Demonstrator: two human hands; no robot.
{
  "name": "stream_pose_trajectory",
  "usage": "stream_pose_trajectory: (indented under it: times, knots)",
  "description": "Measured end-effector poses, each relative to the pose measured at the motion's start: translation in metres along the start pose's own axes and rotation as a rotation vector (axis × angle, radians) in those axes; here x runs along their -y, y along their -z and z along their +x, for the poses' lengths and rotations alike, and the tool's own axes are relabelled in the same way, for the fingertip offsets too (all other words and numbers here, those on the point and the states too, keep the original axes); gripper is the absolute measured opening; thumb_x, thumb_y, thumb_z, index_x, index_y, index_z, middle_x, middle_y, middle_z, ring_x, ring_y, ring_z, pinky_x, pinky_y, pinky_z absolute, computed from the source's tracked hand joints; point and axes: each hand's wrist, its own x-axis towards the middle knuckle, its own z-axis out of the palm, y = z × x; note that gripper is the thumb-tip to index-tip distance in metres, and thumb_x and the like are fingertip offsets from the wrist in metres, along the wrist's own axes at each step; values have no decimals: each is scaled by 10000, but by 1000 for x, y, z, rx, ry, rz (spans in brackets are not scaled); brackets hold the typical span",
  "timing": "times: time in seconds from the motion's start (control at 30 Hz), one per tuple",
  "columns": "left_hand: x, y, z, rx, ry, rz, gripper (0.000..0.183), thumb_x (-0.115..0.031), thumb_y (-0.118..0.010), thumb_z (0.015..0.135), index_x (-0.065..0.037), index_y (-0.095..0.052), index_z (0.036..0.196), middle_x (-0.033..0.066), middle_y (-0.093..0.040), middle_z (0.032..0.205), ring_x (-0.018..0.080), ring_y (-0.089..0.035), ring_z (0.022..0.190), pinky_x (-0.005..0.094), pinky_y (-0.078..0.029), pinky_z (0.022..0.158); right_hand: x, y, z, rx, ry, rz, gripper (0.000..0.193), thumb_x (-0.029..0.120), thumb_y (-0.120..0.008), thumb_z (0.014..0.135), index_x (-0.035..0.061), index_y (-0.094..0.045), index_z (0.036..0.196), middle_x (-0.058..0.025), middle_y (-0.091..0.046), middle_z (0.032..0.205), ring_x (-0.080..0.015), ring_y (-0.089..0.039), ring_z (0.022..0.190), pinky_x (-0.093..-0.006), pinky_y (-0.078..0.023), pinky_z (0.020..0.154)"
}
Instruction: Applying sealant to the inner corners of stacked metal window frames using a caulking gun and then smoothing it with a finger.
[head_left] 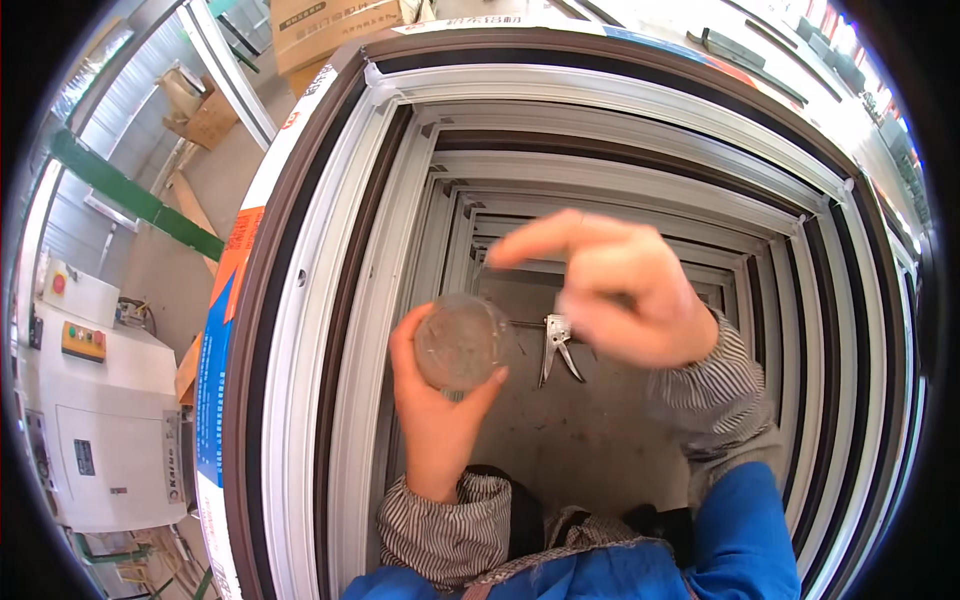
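A round, cloudy clear plastic tub (460, 342) is gripped in my left hand (437, 420), thumb on one side and fingers around the other. Whatever lies inside it is too hazy to make out. My right hand (625, 290) is raised beside the tub, apart from it and slightly blurred. Its index finger stretches toward the left above the tub while the other fingers curl; nothing shows in it. Below and between the hands, a silver caulking gun (556, 350) rests low down, its handle and trigger visible and the rest partly covered by the right hand.
Stacked rectangular window frames (330, 300) of white and brown profile surround me on the left, far side and right (830, 330). Grey floor (590, 430) shows inside them. Left stands a white machine (110, 430) with a button box (83, 341); cardboard boxes (330, 35) stand behind.
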Motion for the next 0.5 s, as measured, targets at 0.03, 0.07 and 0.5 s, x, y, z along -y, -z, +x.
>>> stream_pose_trajectory:
  times: [0.03,0.07,0.5]
  knots:
    - [-1,0,-1,4,-30,3,744,35,-762,626,-51,-403,1273,110,-444,1248,240,-475,1156,366,-423,967,-11,-2,-4,-122,-105,-26,229,60,-555,797,11,-441,605,-263,-556,1201,-238,-628,852,-340,-478,687]
    - [-2,0,-3,-12,0,-20,761,42,-763,622,-51,-393,1281,104,-441,1250,242,-474,1155,381,-426,973,-28,-8,-3,-120,-176,-164,225,65,-544,805,6,-442,613,-231,-541,1243,-243,-634,832,-353,-479,674]
    - [7,-9,-9,-29,-12,49,832,-128,-782,630,-110,-374,1355,147,-434,1288,310,-490,1159,426,-420,975,-167,-67,53,103,-354,-848,455,154,-579,810,48,-544,1252,-95,-591,1193,-208,-669,833,-345,-529,641]
